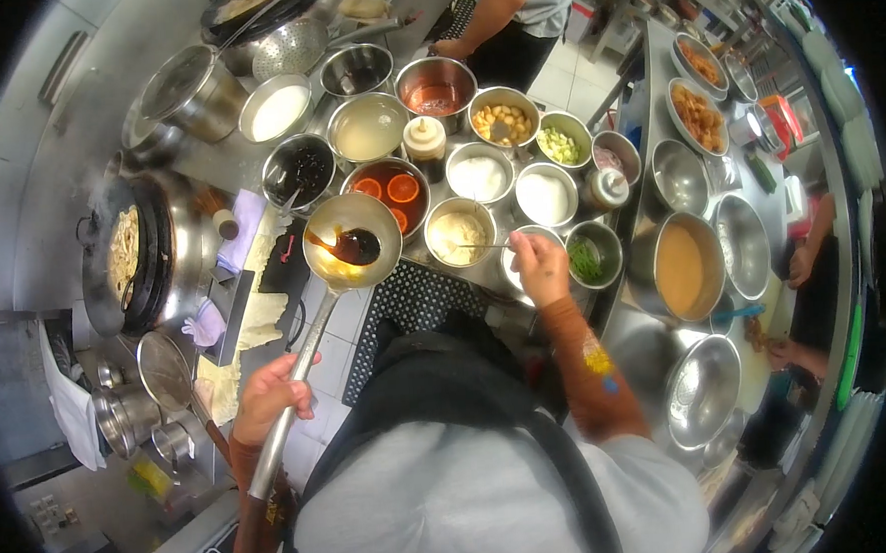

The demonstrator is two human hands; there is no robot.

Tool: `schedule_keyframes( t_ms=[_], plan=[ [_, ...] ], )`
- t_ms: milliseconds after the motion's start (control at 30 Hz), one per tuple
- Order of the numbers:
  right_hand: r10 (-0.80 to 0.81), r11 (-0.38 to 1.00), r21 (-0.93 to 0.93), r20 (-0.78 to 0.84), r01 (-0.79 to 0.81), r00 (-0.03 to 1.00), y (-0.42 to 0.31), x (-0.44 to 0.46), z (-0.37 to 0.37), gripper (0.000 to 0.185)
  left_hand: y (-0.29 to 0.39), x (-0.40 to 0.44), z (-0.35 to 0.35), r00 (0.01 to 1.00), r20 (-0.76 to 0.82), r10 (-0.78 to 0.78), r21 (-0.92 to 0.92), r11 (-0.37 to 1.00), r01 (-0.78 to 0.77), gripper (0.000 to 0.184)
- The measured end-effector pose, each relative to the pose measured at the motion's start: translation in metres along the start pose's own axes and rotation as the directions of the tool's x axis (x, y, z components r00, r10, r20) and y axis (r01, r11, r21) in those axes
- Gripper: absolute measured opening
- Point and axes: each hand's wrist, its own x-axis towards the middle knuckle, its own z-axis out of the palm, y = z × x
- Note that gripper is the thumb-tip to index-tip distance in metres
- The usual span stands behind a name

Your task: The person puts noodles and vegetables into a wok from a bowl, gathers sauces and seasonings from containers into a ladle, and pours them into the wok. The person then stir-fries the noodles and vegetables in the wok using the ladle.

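Observation:
My left hand (277,393) is closed round the long metal handle of a ladle (376,242), whose bowl holds dark brown sauce (356,247). In my right hand (540,263) is the thin handle of a small spoon (483,245), pinched between the fingers. The spoon's other end reaches into a steel bowl of pale yellowish powder (456,231). Around it stand bowls of white powder (547,194), chopped green herbs (587,256) and red liquid with orange slices (401,188). The ladle bowl hangs just left of the powder bowl.
A steaming wok (126,248) sits at the left, with a wire strainer (167,369) below it. A large pot of orange-brown sauce (678,264) and metal bowls (704,388) line the right counter. One person (524,12) stands opposite; another person's hands (793,353) show at the right.

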Motion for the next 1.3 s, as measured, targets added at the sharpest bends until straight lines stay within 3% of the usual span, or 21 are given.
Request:
schedule_keyframes(
  t_ms=[133,300,400,467,633,733,933,1167,1300],
  plan=[
    [0.113,0.974,0.199,-0.018,-0.107,0.993,-0.008,0.005,-0.021,0.031,0.003,-0.001,0.006,1.000,0.000,-0.018,0.017,1.000,0.018,0.055],
    [0.118,0.921,0.371,0.025,-0.119,0.993,-0.048,0.002,-0.044,0.030,0.010,0.000,0.017,0.998,0.005,-0.058,0.068,0.996,0.058,0.054],
    [-0.219,0.970,0.059,-0.213,0.236,0.952,-0.066,0.010,-0.035,0.029,0.013,0.002,0.025,0.997,0.020,-0.070,0.072,0.995,0.069,0.054],
    [-0.389,0.912,-0.253,-0.283,0.323,0.877,-0.048,0.042,-0.023,0.023,0.008,0.003,0.025,0.997,0.050,-0.066,0.046,0.997,0.064,0.054],
    [-0.546,0.791,-0.437,-0.188,0.428,0.816,0.001,0.098,0.019,0.030,0.003,0.000,0.027,0.993,0.099,-0.066,0.022,0.998,0.064,0.056],
    [-0.476,0.811,-0.433,-0.099,0.393,0.874,0.008,0.100,0.030,0.034,0.000,-0.004,0.027,0.993,0.090,-0.071,0.027,0.997,0.069,0.056],
    [-0.403,0.887,-0.329,-0.206,0.325,0.892,0.014,0.095,0.029,0.033,-0.009,-0.007,0.023,0.996,0.067,-0.053,0.025,0.998,0.051,0.058],
    [-0.485,0.816,-0.399,-0.078,0.419,0.871,0.023,0.093,0.034,0.029,-0.007,-0.004,0.025,0.997,0.061,-0.054,0.041,0.998,0.052,0.057],
    [-0.408,0.896,-0.273,-0.200,0.350,0.891,0.027,0.087,0.034,0.031,-0.012,-0.001,0.022,0.996,0.078,-0.043,0.041,0.998,0.040,0.057]
  ],
)
